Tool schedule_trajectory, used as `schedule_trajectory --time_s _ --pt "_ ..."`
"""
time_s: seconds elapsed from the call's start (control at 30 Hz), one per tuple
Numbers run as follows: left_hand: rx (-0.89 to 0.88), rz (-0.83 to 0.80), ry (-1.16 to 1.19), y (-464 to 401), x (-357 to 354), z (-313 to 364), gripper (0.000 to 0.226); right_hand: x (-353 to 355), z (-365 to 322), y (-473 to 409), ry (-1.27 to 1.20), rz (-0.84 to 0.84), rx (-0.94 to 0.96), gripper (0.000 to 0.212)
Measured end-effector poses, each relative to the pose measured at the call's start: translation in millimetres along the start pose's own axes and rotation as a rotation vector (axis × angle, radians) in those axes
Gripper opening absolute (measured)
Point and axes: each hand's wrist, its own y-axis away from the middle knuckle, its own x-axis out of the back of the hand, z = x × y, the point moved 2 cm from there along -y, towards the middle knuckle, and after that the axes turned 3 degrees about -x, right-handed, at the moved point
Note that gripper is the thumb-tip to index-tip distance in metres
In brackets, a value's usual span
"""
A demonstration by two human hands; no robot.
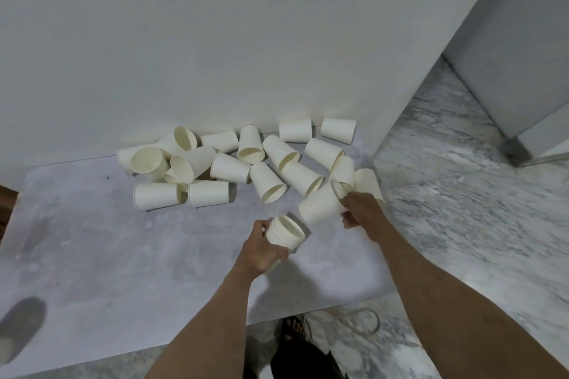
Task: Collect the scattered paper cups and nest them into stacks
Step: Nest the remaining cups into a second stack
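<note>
Nearest, the left hand (261, 251) is clamped around a nested stack (284, 231), mouth facing far. Just right, the right hand (360, 209) pinches a loose cup (320, 208) at its rim. Beyond, scattered cups (234, 160) crowd the surface (92, 240) against the wall; a careless sweep could roll them off the right edge.

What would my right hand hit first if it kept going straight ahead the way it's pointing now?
Probably the cup lying on its side right at the right hand, whose fingertips seem already on its rim. Beyond it lies the pile of cups. Depth is hard to judge.
</note>
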Motion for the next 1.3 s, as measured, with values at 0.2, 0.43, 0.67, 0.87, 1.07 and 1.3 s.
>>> schedule_trajectory --time_s 0.2,0.43,0.67,0.87,1.07,1.3 --pt "-0.061 -0.085 -0.027 -5 -11 20 0.066 -27 -1 16 0.406 -0.298 -0.09 0.013" --pt "-0.054 -0.078 0.02 -11 -15 40 0.07 -8 -14 7 0.668 -0.138 0.255 0.029" --pt "-0.07 -0.111 -0.047 -18 -30 52 0.068 62 -14 -32 1.248 0.239 0.314 0.061" --pt "-0.055 -0.119 -0.109 -27 -41 51 0.067 59 11 -43 1.215 0.325 0.37 0.048" --pt "-0.053 -0.145 -0.062 -30 -67 61 0.068 98 2 -38 0.886 0.48 0.356 0.018" --pt "-0.099 -0.256 -0.074 -36 -106 82 0.068 124 -21 -14 0.312 0.025 0.01 0.018"
